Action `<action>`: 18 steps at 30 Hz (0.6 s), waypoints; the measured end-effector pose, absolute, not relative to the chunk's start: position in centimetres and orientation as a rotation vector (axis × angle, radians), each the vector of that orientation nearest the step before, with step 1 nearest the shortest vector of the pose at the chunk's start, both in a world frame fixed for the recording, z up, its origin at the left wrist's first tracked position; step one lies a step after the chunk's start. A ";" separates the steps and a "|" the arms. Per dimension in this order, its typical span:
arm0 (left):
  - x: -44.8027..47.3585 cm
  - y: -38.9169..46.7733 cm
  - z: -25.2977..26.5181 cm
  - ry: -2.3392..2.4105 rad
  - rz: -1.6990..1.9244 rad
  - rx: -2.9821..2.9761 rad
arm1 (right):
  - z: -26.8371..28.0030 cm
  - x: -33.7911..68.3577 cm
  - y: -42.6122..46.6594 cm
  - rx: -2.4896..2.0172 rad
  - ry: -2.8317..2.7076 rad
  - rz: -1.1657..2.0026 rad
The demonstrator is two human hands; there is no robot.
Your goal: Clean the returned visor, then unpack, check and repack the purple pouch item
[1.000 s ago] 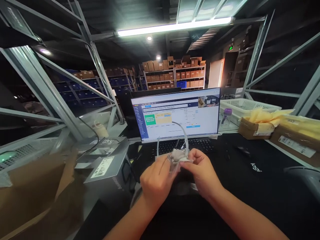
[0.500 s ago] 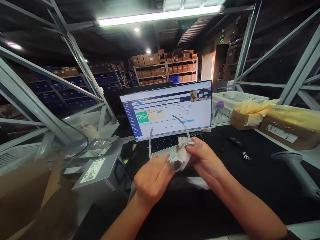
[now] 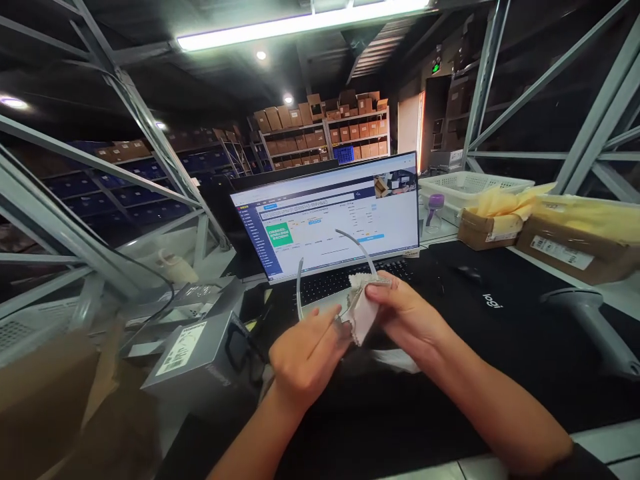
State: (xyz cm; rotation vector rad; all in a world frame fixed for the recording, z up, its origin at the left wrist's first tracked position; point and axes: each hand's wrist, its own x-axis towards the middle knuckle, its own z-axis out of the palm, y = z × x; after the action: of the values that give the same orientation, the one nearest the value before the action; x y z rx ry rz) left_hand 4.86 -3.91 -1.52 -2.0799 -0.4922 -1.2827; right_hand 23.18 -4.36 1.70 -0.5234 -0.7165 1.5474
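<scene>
In the head view my left hand (image 3: pixel 307 353) is closed on the front of a pair of eyeglasses (image 3: pixel 301 287), whose pale, see-through temples point up and away from me. My right hand (image 3: pixel 413 313) pinches a white wiping cloth (image 3: pixel 365 319) with zigzag edges between thumb and fingers. The cloth is folded against the lens on the right side. Most of the frame front is hidden by my fingers and the cloth. A thin white sheet (image 3: pixel 397 361) lies on the black desk mat (image 3: pixel 510 353) below my hands.
A monitor (image 3: pixel 340 220) and keyboard (image 3: pixel 320 290) stand beyond my hands. At right are a mouse (image 3: pixel 469 272), a barcode scanner (image 3: pixel 590 327) and cardboard boxes (image 3: pixel 563 250) with yellow packing. Left are a grey box (image 3: pixel 200 353) and an open carton (image 3: pixel 50 400).
The cloth has shifted slightly down and spread over the lens, with my right thumb pressing on it. My left hand keeps its hold. The camera view has turned slightly.
</scene>
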 end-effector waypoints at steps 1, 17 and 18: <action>5.0 -4.0 -1.6 -0.484 -1.283 -2.075 | 1.9 23.4 -4.3 -0.524 -0.706 1.555; 4.5 -4.1 -1.3 -0.628 -1.321 -2.172 | 0.0 21.4 -4.5 -0.554 -0.793 1.507; 4.6 -4.0 -1.4 -0.590 -1.313 -2.196 | 0.4 22.1 -4.2 -0.541 -0.760 1.536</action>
State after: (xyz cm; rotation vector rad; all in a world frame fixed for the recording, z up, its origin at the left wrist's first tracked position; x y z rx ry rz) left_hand 4.64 -4.05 -1.43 -2.1960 -0.5900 -1.3126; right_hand 22.08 -4.24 0.42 -0.5415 -0.7602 1.5356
